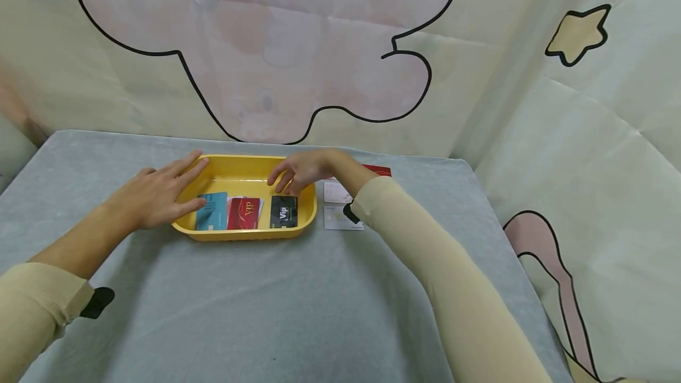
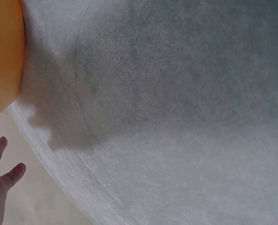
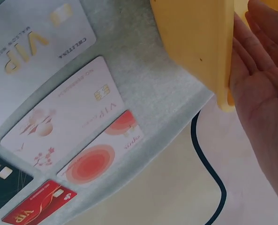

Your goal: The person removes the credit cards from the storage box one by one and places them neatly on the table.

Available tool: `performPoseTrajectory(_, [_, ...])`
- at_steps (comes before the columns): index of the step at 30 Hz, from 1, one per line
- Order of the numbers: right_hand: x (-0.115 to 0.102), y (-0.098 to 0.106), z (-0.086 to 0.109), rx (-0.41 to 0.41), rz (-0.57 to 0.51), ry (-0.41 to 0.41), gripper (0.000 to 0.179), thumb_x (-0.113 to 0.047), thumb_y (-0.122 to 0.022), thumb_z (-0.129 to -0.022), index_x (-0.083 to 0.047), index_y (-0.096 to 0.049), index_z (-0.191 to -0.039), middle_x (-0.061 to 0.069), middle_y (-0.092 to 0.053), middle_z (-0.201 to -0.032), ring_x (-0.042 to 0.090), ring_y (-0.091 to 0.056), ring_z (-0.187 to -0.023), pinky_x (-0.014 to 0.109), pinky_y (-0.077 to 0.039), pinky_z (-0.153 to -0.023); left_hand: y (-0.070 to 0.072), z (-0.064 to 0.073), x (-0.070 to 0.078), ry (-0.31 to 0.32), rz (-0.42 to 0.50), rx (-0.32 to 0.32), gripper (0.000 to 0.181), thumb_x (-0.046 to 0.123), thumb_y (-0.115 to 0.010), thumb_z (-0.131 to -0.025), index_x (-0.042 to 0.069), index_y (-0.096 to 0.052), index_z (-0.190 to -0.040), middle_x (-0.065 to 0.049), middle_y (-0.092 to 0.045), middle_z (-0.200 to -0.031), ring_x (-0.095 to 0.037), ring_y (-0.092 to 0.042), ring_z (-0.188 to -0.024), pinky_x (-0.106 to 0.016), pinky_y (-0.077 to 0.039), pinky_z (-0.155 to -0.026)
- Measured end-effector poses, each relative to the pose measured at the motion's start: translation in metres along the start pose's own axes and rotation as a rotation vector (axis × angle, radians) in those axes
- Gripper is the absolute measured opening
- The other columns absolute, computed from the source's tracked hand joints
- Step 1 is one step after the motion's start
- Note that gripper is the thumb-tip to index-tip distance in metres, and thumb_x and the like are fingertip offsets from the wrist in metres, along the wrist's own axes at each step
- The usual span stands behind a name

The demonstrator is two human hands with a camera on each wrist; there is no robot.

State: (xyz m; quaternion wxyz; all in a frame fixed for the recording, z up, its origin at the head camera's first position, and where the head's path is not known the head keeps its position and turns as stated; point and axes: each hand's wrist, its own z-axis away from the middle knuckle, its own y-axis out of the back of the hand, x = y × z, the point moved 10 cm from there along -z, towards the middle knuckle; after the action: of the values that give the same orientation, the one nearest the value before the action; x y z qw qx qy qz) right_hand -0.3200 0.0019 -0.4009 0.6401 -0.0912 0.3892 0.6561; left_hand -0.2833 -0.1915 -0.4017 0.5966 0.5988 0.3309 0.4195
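A yellow tray (image 1: pixel 234 234) holds a blue card (image 1: pixel 212 211), a red VIP card (image 1: pixel 243 213) lying over a paler one, and a black VIP card (image 1: pixel 284 211). My left hand (image 1: pixel 159 195) rests at the tray's left rim, its fingers spread and holding nothing. Over the tray's right side, my right hand (image 1: pixel 303 171) hangs with loosely bent fingers just above the black card. The right wrist view shows the right palm (image 3: pixel 265 89) beside the tray wall (image 3: pixel 190 42); no card shows in the fingers, though their tips are partly hidden.
Right of the tray, several cards lie on the grey cloth: a silver VIP card (image 3: pixel 35 56), a white blossom card (image 3: pixel 63 117), a white card with red circles (image 3: pixel 89 164), a dark card (image 3: pixel 5 183) and a red card (image 3: pixel 39 202). A printed curtain (image 1: pixel 330 64) hangs behind the table.
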Motion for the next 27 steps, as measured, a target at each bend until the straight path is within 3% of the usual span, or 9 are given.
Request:
performPoseTrajectory(7, [-0.002, -0.002, -0.009, -0.009, 0.053, -0.032, 0.052, 0.004, -0.054, -0.096, -0.011, -0.047, -0.145, 0.011, -0.054, -0.144, 0.023, -0.051, -0.130, 0.027, -0.046, -0.103, 0.001, 0.000, -0.001, 0.007, -0.003, 0.004, 0.087, 0.056, -0.052, -0.095, 0.008, -0.018, -0.159, -0.020, -0.014, -0.164, -0.046, -0.033, -0.140, -0.073, -0.035, -0.098])
performPoseTrajectory(14, [-0.003, 0.001, -0.012, 0.025, 0.113, -0.061, 0.053, 0.002, -0.057, -0.096, -0.013, -0.046, -0.146, 0.011, -0.058, -0.137, 0.020, -0.055, -0.119, 0.029, -0.045, -0.105, 0.001, 0.000, -0.002, 0.010, 0.001, 0.004, 0.087, 0.056, -0.053, -0.095, 0.008, -0.018, -0.159, -0.019, -0.014, -0.164, -0.045, -0.032, -0.141, -0.073, -0.035, -0.098])
performPoseTrajectory(27, [0.001, 0.000, -0.018, 0.039, 0.206, -0.111, 0.053, -0.008, -0.064, -0.095, -0.017, -0.047, -0.144, 0.004, -0.064, -0.122, 0.018, -0.054, -0.112, 0.026, -0.046, -0.099, -0.001, 0.000, -0.003, 0.002, -0.008, 0.007, 0.087, 0.055, -0.053, -0.095, 0.008, -0.018, -0.159, -0.020, -0.015, -0.164, -0.046, -0.033, -0.140, -0.073, -0.036, -0.097])
